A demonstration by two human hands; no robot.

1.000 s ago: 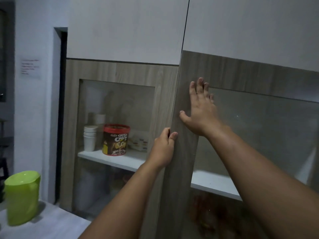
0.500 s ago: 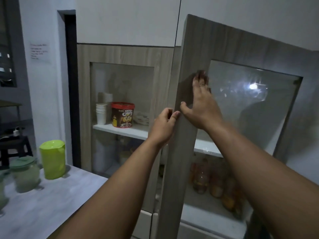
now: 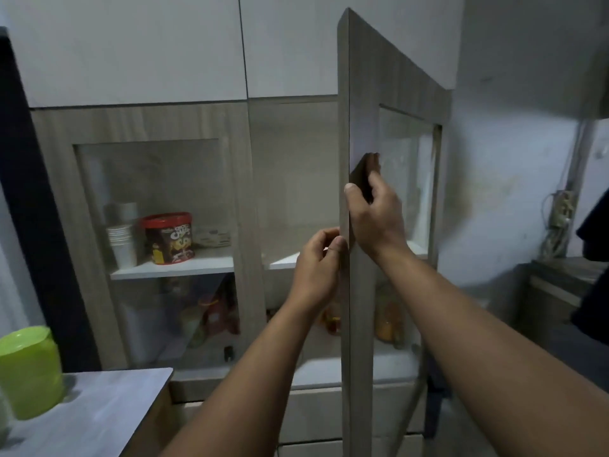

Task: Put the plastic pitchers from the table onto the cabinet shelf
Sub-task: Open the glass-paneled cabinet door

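Observation:
The right cabinet door, wood-framed with a glass pane, stands swung out edge-on toward me. My right hand lies flat on its outer face with the thumb hooked over the edge. My left hand pinches the same edge lower down. Behind the door the white cabinet shelf shows bare on its right part. A lime-green plastic pitcher stands on the grey table at the lower left, far from both hands.
Behind the shut left glass door the shelf holds stacked white cups, a red-lidded cereal tub and a small box. Bottles and jars fill the lower shelf. Drawers sit below. A dark counter stands at the right.
The right door has swung further open, from nearly shut to edge-on. Both hands have stayed on its edge. My view has shifted so that only the green pitcher remains in view.

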